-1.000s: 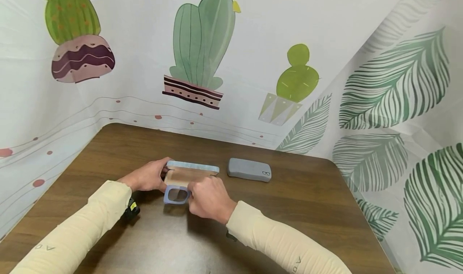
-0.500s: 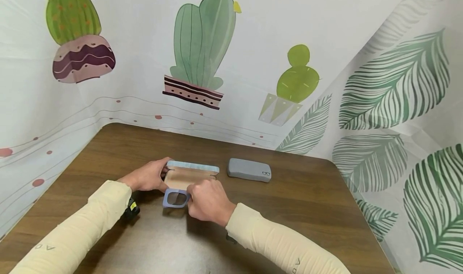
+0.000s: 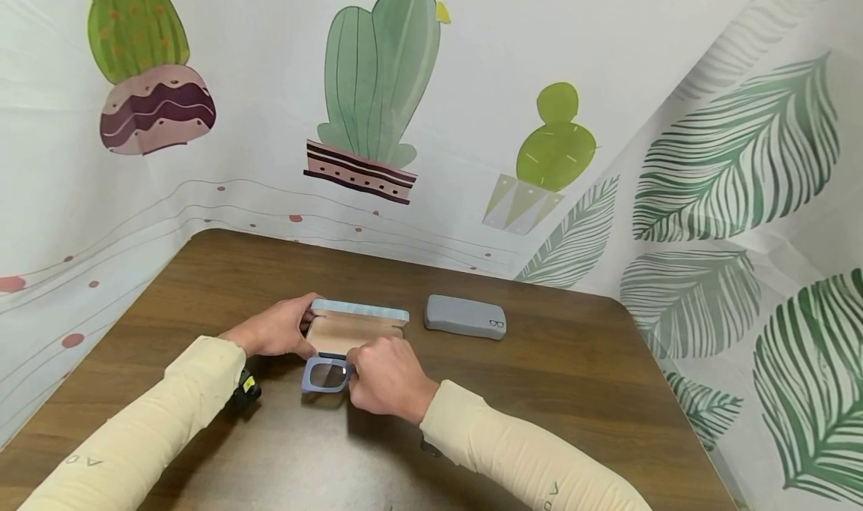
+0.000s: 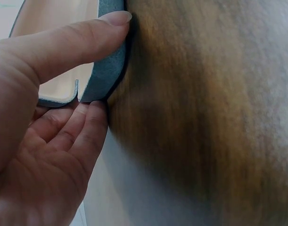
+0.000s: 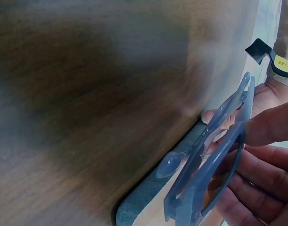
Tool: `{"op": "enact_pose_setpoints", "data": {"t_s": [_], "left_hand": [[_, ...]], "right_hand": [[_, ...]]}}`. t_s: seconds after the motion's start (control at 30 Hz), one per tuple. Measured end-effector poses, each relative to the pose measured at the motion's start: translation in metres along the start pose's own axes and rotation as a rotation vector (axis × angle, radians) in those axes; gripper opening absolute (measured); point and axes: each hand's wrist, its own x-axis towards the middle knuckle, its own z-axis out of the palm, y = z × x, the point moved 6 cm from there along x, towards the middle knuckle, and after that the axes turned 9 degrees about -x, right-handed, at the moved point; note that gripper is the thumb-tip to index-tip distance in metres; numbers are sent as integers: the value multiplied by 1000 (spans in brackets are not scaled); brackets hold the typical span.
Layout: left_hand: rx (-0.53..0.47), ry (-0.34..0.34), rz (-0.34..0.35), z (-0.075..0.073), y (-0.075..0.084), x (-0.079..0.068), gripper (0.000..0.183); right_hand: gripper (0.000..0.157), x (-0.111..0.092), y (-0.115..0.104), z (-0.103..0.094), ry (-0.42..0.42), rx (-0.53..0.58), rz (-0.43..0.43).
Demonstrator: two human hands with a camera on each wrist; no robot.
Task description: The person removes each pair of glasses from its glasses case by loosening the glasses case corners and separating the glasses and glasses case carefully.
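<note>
A glasses case [image 3: 353, 335] stands with its lid up on the table, its inside beige and its outside blue. At its left end my left hand [image 3: 276, 329] grips it, the thumb over the front wall [image 4: 108, 61] and the fingertips against the end in the left wrist view. My right hand [image 3: 389, 375] pinches light-blue glasses [image 3: 307, 376] just in front of the case. One lens faces up past the fingers, and the other side is hidden behind the hand. In the right wrist view the glasses' folded frame [image 5: 200, 183] overlaps the case's front edge [image 5: 139, 200].
A closed grey-blue glasses case [image 3: 465, 317] with a small glasses print lies to the right of the open one. Both lie on a brown wooden table [image 3: 539, 391]. Behind it hangs a white cloth [image 3: 270, 144] printed with cacti and leaves.
The right hand has drawn the glasses slightly down and toward the person, and the lens lies at a flatter angle. More of the case's inside shows. The left hand stays put.
</note>
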Motion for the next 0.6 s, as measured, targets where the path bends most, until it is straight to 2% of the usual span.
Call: {"op": "enact_pose_setpoints", "data": {"t_s": [0.27, 0.6], "left_hand": [[-8, -1, 18, 1, 3, -1, 85], [0, 1, 2, 2, 1, 0, 90]], "right_hand": [[6, 1, 0, 3, -41, 35, -9], [6, -1, 2, 10, -104, 78, 10]]}}
